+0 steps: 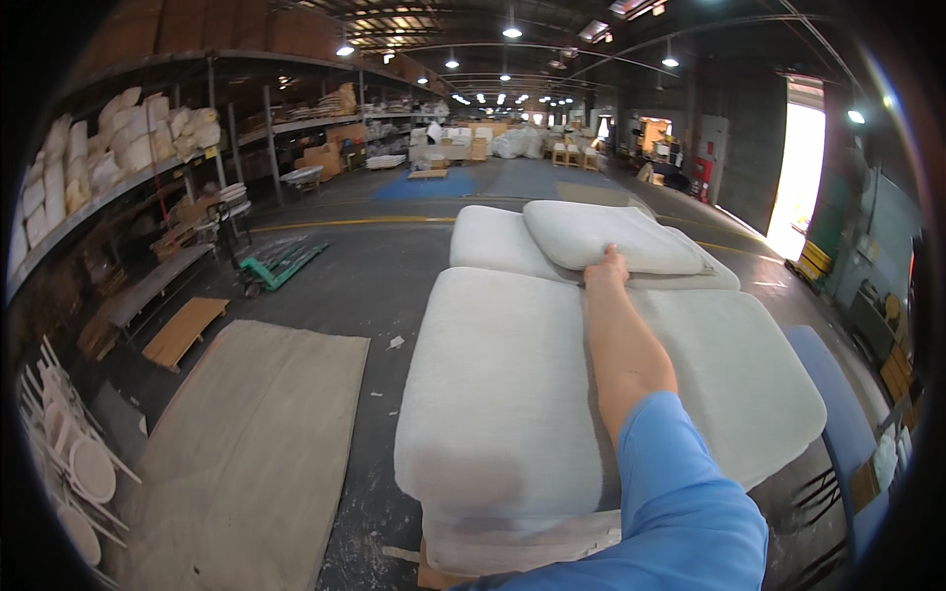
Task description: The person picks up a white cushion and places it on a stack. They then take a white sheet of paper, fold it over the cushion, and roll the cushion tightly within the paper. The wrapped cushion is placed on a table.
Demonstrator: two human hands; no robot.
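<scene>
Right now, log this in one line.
right hand: gripping near edge of top white cushion | left hand: out of view | beneath: more cushions

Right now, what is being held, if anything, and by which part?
The right hand appears to grip the uppermost white pad by its near edge.

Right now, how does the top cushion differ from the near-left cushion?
The top cushion lies higher, across other cushions; the near-left cushion lies lower and nearer the camera. The right hand touches the top cushion's near edge, but not the near-left cushion. A dark shadow patch falls on the near-left cushion; the top cushion shows none. Both are pale, with rounded corners.
</scene>
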